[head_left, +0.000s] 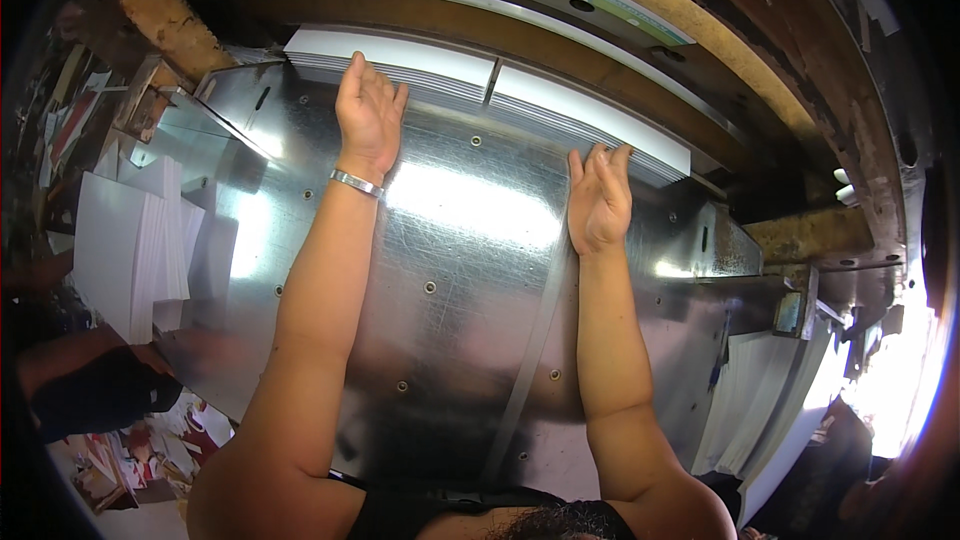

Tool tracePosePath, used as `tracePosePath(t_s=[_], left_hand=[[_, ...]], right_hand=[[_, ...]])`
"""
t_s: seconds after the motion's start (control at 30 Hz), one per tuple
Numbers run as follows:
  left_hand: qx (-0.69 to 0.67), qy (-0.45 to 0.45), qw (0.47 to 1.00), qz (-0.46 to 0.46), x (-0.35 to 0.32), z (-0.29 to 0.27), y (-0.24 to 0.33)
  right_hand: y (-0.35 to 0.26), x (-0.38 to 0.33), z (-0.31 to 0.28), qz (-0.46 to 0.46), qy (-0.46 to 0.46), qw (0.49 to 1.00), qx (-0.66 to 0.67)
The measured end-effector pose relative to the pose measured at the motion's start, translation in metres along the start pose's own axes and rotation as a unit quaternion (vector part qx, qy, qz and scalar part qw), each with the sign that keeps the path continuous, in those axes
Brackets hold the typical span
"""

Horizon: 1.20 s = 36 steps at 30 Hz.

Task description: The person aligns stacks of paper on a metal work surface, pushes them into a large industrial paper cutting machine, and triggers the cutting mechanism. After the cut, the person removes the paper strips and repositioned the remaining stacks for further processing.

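At the back of the metal table (470,340), two paper stacks (425,54) (595,112) are seemingly being squared up by the left hand (369,122) and right hand (601,202), fingers loosely spread; even pushing's probably needed next.

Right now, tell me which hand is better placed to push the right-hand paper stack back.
Probably the right hand: its fingertips are at the front edge of the right-hand paper stack, while the left hand is over by the left-hand stack.
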<state>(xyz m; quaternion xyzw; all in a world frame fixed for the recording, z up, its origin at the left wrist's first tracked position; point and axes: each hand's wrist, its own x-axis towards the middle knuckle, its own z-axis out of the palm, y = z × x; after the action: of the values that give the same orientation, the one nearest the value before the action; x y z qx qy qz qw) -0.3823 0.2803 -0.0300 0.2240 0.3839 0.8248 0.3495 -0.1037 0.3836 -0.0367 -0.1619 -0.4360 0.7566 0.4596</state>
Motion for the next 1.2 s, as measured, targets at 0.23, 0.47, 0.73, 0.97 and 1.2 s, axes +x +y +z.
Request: tracePosePath(t_s=[0.23,0.47,0.73,0.97,1.2], left_hand=[[-0.008,0.002,1.0,0.002,-0.001,0.001,0.001],[-0.038,0.056,0.998,-0.007,0.0,0.004,0.001],[-0.038,-0.011,0.999,0.019,-0.005,0.001,0.0],[0.034,-0.024,0.999,0.009,-0.023,0.002,0.012],[0.393,-0.155,0.906,-0.024,-0.195,-0.026,0.048]], right_hand=[[0.004,0.0,0.001,-0.007,0.037,0.999,0.009],[0.005,-0.003,0.011,-0.038,0.069,0.997,0.004],[0.009,0.0,-0.004,-0.028,0.021,0.999,0.004],[0.01,-0.001,-0.005,-0.049,0.014,0.996,0.071],[-0.036,-0.153,0.004,0.007,-0.095,0.919,-0.383]])
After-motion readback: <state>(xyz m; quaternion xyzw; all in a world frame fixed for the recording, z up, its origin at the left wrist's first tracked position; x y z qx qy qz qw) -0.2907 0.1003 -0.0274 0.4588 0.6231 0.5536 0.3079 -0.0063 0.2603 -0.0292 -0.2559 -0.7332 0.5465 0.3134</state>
